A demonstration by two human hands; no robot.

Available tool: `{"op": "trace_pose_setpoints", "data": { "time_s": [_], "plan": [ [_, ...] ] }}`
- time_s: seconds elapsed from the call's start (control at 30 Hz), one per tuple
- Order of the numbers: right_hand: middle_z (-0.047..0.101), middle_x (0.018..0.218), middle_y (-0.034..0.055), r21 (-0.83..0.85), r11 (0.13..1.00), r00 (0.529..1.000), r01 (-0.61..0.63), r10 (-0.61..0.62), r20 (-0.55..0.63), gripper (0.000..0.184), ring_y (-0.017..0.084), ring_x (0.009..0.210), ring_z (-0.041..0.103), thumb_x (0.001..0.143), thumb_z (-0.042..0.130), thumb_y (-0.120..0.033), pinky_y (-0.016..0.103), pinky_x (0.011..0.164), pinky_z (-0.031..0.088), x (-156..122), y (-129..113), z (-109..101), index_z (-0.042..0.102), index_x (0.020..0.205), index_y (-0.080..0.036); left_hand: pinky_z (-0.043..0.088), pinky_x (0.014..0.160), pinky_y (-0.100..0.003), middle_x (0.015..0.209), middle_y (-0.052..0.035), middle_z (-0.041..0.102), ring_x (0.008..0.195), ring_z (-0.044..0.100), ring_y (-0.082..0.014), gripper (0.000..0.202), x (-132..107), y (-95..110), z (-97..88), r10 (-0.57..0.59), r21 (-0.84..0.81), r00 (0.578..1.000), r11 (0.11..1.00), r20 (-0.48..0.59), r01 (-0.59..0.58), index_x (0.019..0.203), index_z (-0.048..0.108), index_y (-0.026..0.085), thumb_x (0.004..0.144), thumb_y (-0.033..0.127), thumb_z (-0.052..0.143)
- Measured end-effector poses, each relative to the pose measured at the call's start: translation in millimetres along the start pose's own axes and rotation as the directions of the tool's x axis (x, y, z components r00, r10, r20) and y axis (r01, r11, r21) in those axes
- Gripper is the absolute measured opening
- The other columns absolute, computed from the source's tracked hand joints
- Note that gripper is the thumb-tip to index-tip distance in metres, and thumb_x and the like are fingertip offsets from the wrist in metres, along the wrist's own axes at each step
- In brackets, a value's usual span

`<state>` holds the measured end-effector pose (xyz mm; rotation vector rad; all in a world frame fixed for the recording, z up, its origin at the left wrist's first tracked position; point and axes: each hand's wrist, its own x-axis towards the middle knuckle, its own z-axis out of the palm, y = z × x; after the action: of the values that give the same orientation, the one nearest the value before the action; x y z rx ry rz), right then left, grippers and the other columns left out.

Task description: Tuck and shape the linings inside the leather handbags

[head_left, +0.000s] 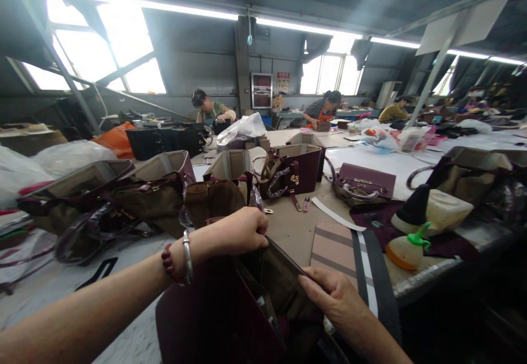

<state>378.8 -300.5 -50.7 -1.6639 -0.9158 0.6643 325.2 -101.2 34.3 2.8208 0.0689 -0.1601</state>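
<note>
A dark maroon handbag (218, 303) is right in front of me, its mouth open and its brown lining showing. My left hand (245, 231) is closed at the far end of the bag's rim, wearing a silver bangle and a red beaded bracelet on the wrist. My right hand (335, 295) pinches the right-hand edge, thumb on top and fingers out of sight. Past my left hand stands another open bag (216, 199) with brown lining. Small pink-handled snips (306, 205) lie on the table beyond.
Several unfinished maroon bags line the table, including a closed one (364, 180). A striped panel (333, 246) and a white strip (337, 214) lie right of me. A squeeze bottle (405, 251) with green nozzle stands near the edge. Co-workers sit across the room.
</note>
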Motion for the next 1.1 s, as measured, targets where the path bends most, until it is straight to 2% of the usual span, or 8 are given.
{"op": "trace_pose_setpoints", "data": {
  "time_s": [0.27, 0.43, 0.63, 0.73, 0.9, 0.97, 1.1],
  "plan": [
    [0.059, 0.076, 0.002, -0.036, 0.999, 1.0, 0.025, -0.025, -0.007, 0.03, 0.015, 0.073, 0.054, 0.082, 0.043, -0.034, 0.022, 0.064, 0.041, 0, 0, 1, 0.06, 0.094, -0.012, 0.026, 0.044, -0.018, 0.052, 0.0045, 0.044, 0.051, 0.041, -0.0081, 0.01, -3, 2, -0.1, 0.003, -0.001, 1.0, 1.0, 0.009, -0.003, 0.058, 0.048, 0.016, 0.062, 0.024, 0.052],
    [0.059, 0.079, 0.0014, 0.043, 0.999, 0.996, -0.002, -0.001, 0.092, 0.029, 0.015, 0.077, 0.053, 0.082, 0.044, -0.033, 0.023, 0.067, 0.042, -2, -3, 2, 0.058, 0.099, -0.014, 0.026, 0.044, -0.018, 0.052, 0.0042, 0.044, 0.05, 0.041, -0.0086, 0.01, -6, 3, 2.7, -0.013, -0.002, 1.0, 1.0, 0.027, 0.013, 0.057, 0.048, 0.017, 0.062, 0.024, 0.051],
    [0.052, 0.067, -0.0003, 0.041, 0.999, 0.993, -0.029, 0.024, 0.114, 0.027, 0.012, 0.063, 0.046, 0.081, 0.043, -0.034, 0.021, 0.054, 0.036, -4, -7, 0, 0.06, 0.08, -0.012, 0.024, 0.042, -0.019, 0.049, 0.0041, 0.042, 0.048, 0.039, -0.0085, 0.009, -6, 11, 4.0, -0.032, 0.012, 0.999, 0.999, 0.019, 0.032, 0.055, 0.047, 0.016, 0.061, 0.023, 0.05],
    [0.043, 0.058, -0.0028, 0.042, 0.998, 0.992, -0.054, 0.049, 0.114, 0.033, 0.008, 0.052, 0.037, 0.079, 0.044, -0.04, 0.019, 0.047, 0.03, -2, -4, 0, 0.055, 0.067, -0.012, 0.024, 0.042, -0.019, 0.049, 0.0037, 0.042, 0.048, 0.038, -0.0086, 0.008, -8, 13, 4.5, -0.023, 0.006, 1.0, 1.0, 0.015, 0.023, 0.055, 0.048, 0.016, 0.061, 0.021, 0.049],
    [0.029, 0.048, -0.0067, -0.002, 0.989, 0.979, -0.145, 0.143, 0.148, 0.039, 0.005, 0.043, 0.025, 0.073, 0.047, -0.05, 0.017, 0.039, 0.018, 8, -1, 1, 0.042, 0.056, -0.015, 0.024, 0.042, -0.02, 0.049, 0.0033, 0.042, 0.047, 0.038, -0.0085, 0.007, -11, 11, 7.5, -0.027, -0.009, 1.0, 1.0, 0.01, 0.027, 0.054, 0.05, 0.016, 0.06, 0.02, 0.05],
    [0.027, 0.047, -0.007, -0.032, 0.99, 0.978, -0.134, 0.138, 0.156, 0.041, 0.005, 0.042, 0.023, 0.072, 0.048, -0.05, 0.018, 0.038, 0.016, 13, -1, 2, 0.038, 0.053, -0.016, 0.024, 0.041, -0.02, 0.049, 0.0033, 0.041, 0.047, 0.038, -0.0083, 0.006, -12, 11, 7.8, -0.028, -0.008, 1.0, 1.0, 0.002, 0.028, 0.054, 0.05, 0.016, 0.06, 0.019, 0.05],
    [0.033, 0.05, -0.0059, 0.035, 0.99, 0.964, -0.135, 0.123, 0.237, 0.036, 0.005, 0.043, 0.026, 0.073, 0.046, -0.048, 0.018, 0.039, 0.02, 26, -6, 6, 0.043, 0.06, -0.015, 0.022, 0.04, -0.02, 0.048, 0.0034, 0.041, 0.046, 0.037, -0.0082, 0.006, -14, 17, 6.8, -0.047, -0.002, 0.999, 0.999, 0.01, 0.047, 0.054, 0.051, 0.016, 0.059, 0.017, 0.048]
  ]
}}
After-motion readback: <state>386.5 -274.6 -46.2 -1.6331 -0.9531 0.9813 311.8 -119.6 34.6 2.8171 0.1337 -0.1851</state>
